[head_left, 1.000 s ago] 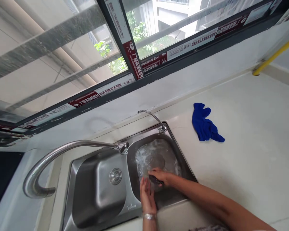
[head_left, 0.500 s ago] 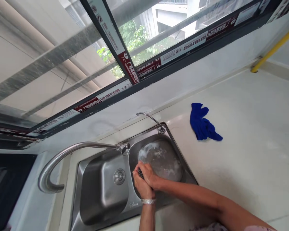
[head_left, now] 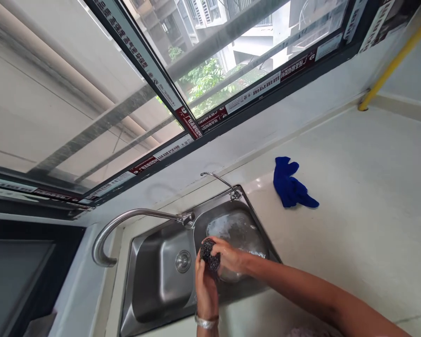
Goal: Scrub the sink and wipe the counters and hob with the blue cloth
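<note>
A dark, shiny steel wool scrubber point(head_left: 209, 255) sits between my two hands, above the near side of the right sink basin point(head_left: 236, 208). My left hand point(head_left: 206, 285) cups it from the left and below, fingers pointing up along its edge. From the right, my right hand point(head_left: 228, 255) grips it with bent fingers and thumb. Sudsy water point(head_left: 240, 234) with white foam lies in the right basin beyond my hands. A metal bracelet point(head_left: 206, 322) circles my left wrist.
The left sink basin point(head_left: 150, 276) has a round drain point(head_left: 183, 261). A large curved faucet point(head_left: 126, 215) swings out to the left; a thin tap point(head_left: 219, 180) stands at the back right. A blue cloth point(head_left: 291, 185) lies on the white counter point(head_left: 354, 210). A window point(head_left: 203, 84) is behind.
My hands have moved from clasped tightly around the scrubber to farther apart, so more of it shows. The foam patch looks smaller. The whole view has shifted slightly.
</note>
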Demonstrator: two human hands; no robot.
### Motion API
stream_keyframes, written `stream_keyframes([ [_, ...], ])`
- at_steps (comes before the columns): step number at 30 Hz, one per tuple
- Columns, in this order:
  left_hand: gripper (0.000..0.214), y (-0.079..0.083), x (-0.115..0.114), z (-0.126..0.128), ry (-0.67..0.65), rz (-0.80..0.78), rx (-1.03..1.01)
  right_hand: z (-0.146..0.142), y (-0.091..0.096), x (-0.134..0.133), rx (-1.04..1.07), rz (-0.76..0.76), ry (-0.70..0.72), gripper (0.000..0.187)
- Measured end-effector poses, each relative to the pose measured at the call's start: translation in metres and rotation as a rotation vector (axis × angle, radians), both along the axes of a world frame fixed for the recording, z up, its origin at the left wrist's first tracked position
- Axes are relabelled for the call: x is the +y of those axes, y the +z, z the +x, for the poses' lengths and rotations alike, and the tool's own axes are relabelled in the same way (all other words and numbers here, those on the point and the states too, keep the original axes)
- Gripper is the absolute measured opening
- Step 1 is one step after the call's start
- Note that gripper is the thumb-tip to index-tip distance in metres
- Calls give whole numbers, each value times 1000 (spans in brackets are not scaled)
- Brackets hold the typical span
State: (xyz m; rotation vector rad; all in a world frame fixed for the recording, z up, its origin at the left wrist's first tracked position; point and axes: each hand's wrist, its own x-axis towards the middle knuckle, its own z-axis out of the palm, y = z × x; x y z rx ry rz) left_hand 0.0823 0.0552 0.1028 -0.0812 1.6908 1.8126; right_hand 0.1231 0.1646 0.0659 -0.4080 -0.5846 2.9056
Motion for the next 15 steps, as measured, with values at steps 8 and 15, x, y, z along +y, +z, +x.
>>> stream_keyframes([
  [8,68,27,-28,25,21,-239,342,36,37,-3,222,150,66,43],
  [15,54,51,-44,27,45,-330,610,57,53,-5,190,354,105,43],
])
